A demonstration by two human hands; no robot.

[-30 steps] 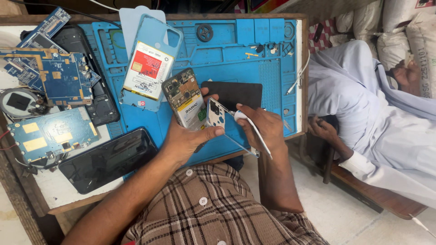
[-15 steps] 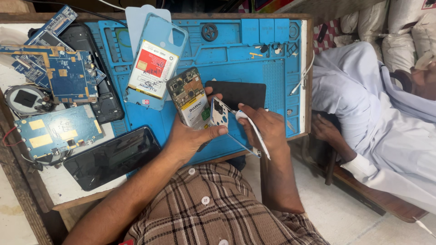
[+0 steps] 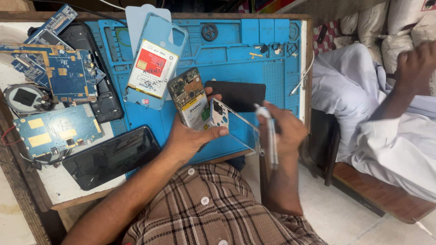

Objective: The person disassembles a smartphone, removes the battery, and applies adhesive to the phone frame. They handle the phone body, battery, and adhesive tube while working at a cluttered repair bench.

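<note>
since a moment ago the white plastic back cover with its camera cut-out has swung away from the opened smartphone with bare circuitry and a pale battery, so it now stands out towards the right like a lifted lid, joined only near the left edge; that suggests the shell is coming free of the body. the left hand is closed around the phone just left of the frame's centre, thumb pressed on the cover's near corner. the right hand, blurred, has moved right and is wrapped around a slim white pen-like tool, its tip near the cover's far edge. the phone sits tilted over the blue silicone work mat, its upper end dark with small components, the battery label below. beside it, upper left, lies a light blue phone case with a red and white battery; a black rectangular panel lies just behind.
</note>
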